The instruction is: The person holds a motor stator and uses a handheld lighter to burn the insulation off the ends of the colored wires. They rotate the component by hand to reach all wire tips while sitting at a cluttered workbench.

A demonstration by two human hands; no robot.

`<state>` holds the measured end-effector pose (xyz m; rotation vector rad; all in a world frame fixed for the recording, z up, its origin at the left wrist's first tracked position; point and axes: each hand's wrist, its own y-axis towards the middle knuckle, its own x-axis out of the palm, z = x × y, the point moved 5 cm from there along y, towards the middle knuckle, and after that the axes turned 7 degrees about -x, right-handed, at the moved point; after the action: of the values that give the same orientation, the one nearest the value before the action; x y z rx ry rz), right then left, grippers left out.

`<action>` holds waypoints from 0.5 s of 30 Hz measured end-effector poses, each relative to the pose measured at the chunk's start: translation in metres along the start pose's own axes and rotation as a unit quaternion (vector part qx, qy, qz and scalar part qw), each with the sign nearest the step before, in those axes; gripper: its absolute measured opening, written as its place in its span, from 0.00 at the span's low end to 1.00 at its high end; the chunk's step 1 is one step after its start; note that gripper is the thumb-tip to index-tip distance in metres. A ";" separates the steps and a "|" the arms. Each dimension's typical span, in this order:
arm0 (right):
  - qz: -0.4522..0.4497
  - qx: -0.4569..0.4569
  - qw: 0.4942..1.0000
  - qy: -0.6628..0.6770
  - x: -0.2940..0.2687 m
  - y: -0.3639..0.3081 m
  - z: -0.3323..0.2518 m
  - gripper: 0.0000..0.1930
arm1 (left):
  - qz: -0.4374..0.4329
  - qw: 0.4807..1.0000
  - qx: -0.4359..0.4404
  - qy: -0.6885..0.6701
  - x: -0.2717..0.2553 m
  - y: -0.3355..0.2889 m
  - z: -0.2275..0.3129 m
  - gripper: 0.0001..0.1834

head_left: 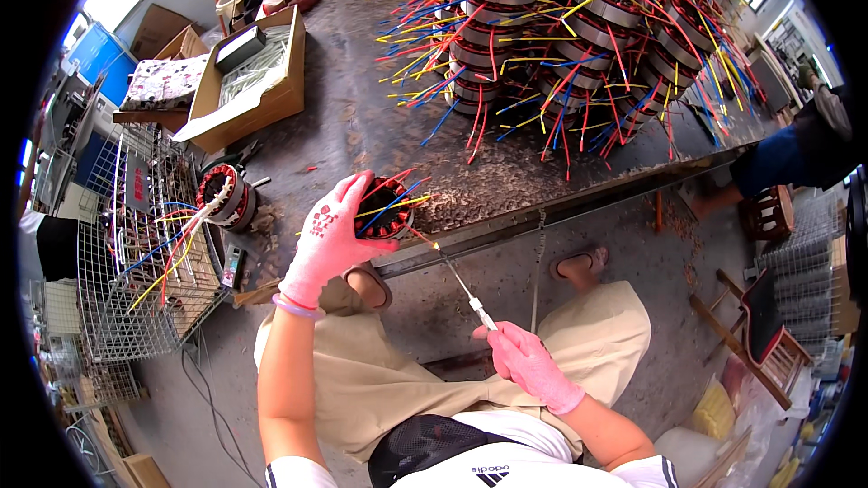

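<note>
My left hand (327, 239), in a pink glove, grips a small ring-shaped motor stator (394, 219) at the table's front edge. Red windings line the ring, and red, yellow and blue leads stick out of it. Lower right, over my lap, my gloved right hand (529, 366) is closed around a slim tool (482, 313) with a pale handle and a long thin shaft. The shaft points up toward the stator and seems to meet a thin reddish strand at its rim; the exact contact is too small to tell. Left of them stands another stator (237, 201) with whitish lacing.
Stacked stators (488, 14) with many coloured leads crowd the table's far right. A cardboard box (258, 117) of pale thin strips sits at the far left. Wire-mesh baskets (136, 244) flank the table's left side. A wooden chair (764, 334) and another person's leg (768, 163) are at right.
</note>
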<state>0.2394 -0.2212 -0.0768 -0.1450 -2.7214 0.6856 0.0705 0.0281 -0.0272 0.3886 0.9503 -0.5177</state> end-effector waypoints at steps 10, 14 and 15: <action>-0.004 -0.015 1.000 0.024 0.002 -0.002 0.000 0.16 | 0.012 1.000 -0.003 0.008 -0.001 -0.002 -0.001 0.52; -0.002 -0.022 1.000 0.022 0.000 -0.001 0.002 0.16 | 0.013 1.000 0.001 0.012 0.002 -0.001 -0.001 0.52; 0.000 -0.017 1.000 0.024 0.000 -0.001 0.003 0.17 | 0.012 1.000 0.003 0.014 0.002 -0.001 -0.002 0.52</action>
<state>0.2383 -0.2235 -0.0793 -0.1673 -2.6887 0.6275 0.0696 0.0273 -0.0299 0.4133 0.9697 -0.4938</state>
